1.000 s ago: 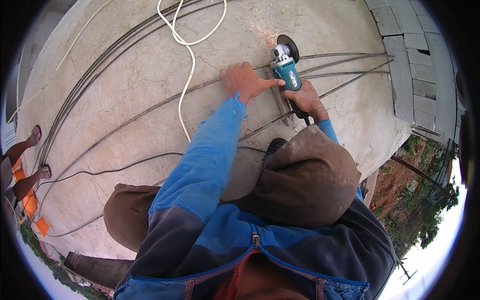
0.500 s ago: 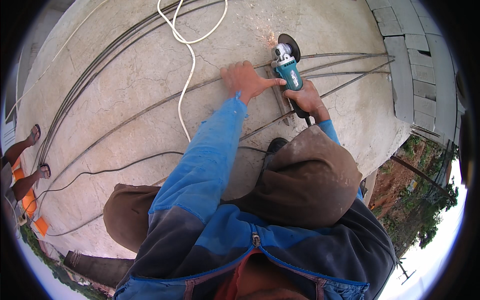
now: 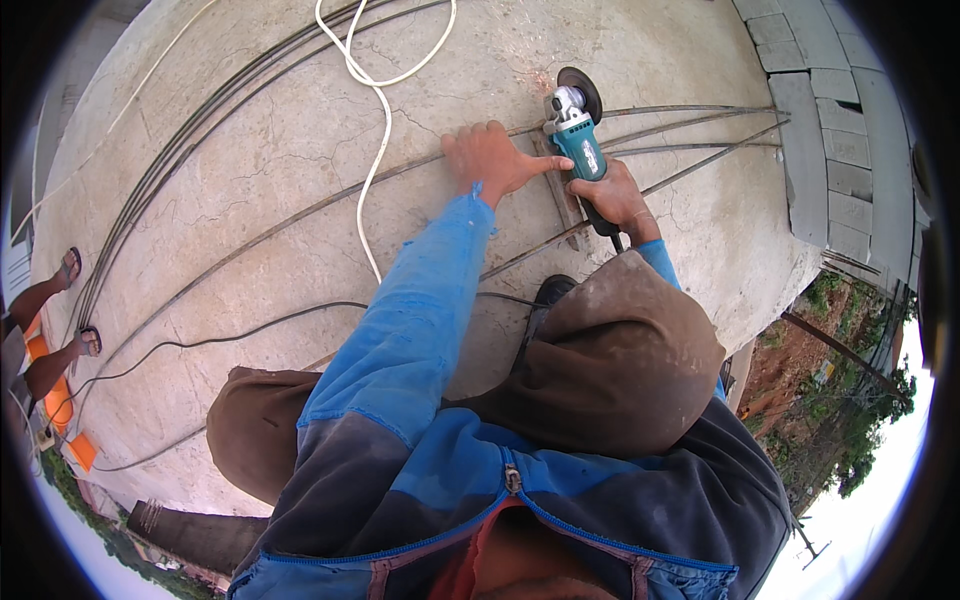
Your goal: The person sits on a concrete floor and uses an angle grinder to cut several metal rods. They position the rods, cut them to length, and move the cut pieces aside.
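My right hand [image 3: 617,194] is wrapped round the teal body of an angle grinder [image 3: 586,150], its dark disc [image 3: 592,88] pointing away from me. A few faint sparks [image 3: 541,77] show left of the disc. My left hand [image 3: 492,160] presses down on a long steel rod [image 3: 270,234] left of the grinder, fingers curled over it. Its thumb reaches across to touch the grinder's body. Beneath the grinder lies a flat support piece [image 3: 563,200], partly hidden. Where the disc meets the rod cannot be made out.
Other steel rods [image 3: 690,127] fan out to the right on the concrete floor [image 3: 250,130]. A bundle of rods [image 3: 165,145] curves at the left. A white cable [image 3: 384,140] and a black cord [image 3: 230,340] cross the floor. Another person's sandalled feet [image 3: 90,342] stand far left. Grey blocks [image 3: 845,145] line the right.
The bright spray of sparks ahead of the disc has shrunk to a few faint specks. Both hands and the grinder stay in nearly the same place.
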### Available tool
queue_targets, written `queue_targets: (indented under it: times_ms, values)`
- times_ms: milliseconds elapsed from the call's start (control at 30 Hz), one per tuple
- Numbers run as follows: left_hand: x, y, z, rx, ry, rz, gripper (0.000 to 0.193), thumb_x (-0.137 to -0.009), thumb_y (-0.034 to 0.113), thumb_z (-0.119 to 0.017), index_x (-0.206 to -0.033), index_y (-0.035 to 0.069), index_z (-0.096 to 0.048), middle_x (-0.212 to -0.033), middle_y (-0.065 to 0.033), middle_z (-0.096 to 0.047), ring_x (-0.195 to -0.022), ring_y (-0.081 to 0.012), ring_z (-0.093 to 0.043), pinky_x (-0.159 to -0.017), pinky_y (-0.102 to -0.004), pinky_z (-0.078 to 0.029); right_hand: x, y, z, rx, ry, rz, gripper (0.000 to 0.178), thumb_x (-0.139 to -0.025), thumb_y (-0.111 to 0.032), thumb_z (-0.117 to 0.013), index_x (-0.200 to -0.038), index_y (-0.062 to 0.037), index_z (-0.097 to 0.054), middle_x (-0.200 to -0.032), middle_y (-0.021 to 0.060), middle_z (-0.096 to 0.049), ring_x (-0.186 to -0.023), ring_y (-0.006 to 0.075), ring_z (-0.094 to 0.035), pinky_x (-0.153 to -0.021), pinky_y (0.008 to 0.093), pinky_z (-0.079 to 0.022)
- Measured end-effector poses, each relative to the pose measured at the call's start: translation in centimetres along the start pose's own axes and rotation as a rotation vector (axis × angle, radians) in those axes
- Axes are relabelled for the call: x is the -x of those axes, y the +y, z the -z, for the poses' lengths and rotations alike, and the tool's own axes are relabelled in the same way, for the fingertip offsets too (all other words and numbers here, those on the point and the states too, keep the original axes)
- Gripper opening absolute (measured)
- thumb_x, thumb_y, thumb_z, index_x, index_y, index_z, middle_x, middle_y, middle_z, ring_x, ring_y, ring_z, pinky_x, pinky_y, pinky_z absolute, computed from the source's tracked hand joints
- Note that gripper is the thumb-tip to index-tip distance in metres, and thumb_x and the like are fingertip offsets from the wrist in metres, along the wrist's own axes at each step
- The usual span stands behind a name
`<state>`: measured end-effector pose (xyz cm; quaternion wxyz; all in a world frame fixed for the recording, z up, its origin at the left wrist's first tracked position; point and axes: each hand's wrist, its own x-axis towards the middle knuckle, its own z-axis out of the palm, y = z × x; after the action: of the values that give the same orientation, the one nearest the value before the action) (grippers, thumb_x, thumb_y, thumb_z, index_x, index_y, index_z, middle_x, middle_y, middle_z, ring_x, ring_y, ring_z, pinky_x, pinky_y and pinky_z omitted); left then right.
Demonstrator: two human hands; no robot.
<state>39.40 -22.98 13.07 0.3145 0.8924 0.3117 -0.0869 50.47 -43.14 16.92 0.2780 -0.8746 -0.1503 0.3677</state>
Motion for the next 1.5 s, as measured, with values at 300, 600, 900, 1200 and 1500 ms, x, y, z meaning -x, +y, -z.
queue_targets:
  times_ms: [300,600,900,1200,1500]
  values:
    - [0.1,0.1,-0.2,-0.027,0.041,0.006,0.127,-0.05,0.11,-0.074,-0.11,-0.002,-0.083,-0.11,-0.019,-0.079,-0.11,-0.0356,-0.072,-0.106,-0.056,-0.045,0.1,0.0,0.1,0.033,0.017,0.005,0.046,-0.079,-0.025,-0.086,-0.113,0.0035,-0.074,-0.092,0.0115,-0.079,-0.082,0.0215,-0.073,-0.079,0.0374,-0.059]
    - [0.0,0.0,-0.6,-0.024,0.058,0.001,0.128,-0.051,0.11,-0.075,-0.111,-0.002,-0.083,-0.111,-0.0192,-0.079,-0.111,-0.036,-0.072,-0.107,-0.057,-0.044,-0.1,0.4,0.0,-0.012,-0.001,-0.012,0.042,-0.079,-0.023,-0.085,-0.11,0.0028,-0.076,-0.092,0.0114,-0.079,-0.082,0.0209,-0.074,-0.078,0.0375,-0.059]
    - [0.0,-0.1,-0.7,-0.021,0.065,-0.008,0.129,-0.048,0.111,-0.074,-0.108,-0.003,-0.083,-0.109,-0.0191,-0.079,-0.108,-0.0363,-0.073,-0.105,-0.0575,-0.045,0.0,0.2,0.1,0.001,-0.008,-0.006,0.04,-0.08,-0.022,-0.085,-0.112,0.0007,-0.075,-0.091,0.0092,-0.078,-0.081,0.0192,-0.072,-0.076,0.0367,-0.058]
    - [-0.2,-0.1,-1.0,-0.032,0.061,-0.004,0.129,-0.049,0.111,-0.074,-0.108,-0.003,-0.083,-0.109,-0.0196,-0.079,-0.109,-0.036,-0.073,-0.106,-0.0573,-0.045,-0.1,0.4,0.0,-0.011,-0.018,-0.026,0.042,-0.08,-0.022,-0.084,-0.114,0.001,-0.075,-0.093,0.0093,-0.078,-0.083,0.0196,-0.072,-0.078,0.0369,-0.058]
    - [-0.1,-0.2,-1.0,-0.02,0.08,-0.006,0.128,-0.05,0.109,-0.077,-0.111,-0.003,-0.083,-0.111,-0.0201,-0.079,-0.111,-0.0362,-0.072,-0.107,-0.0565,-0.044,0.0,0.2,0.1,-0.047,-0.036,-0.023,0.043,-0.08,-0.021,-0.085,-0.116,0.0005,-0.075,-0.095,0.0089,-0.078,-0.084,0.0196,-0.072,-0.079,0.037,-0.058]
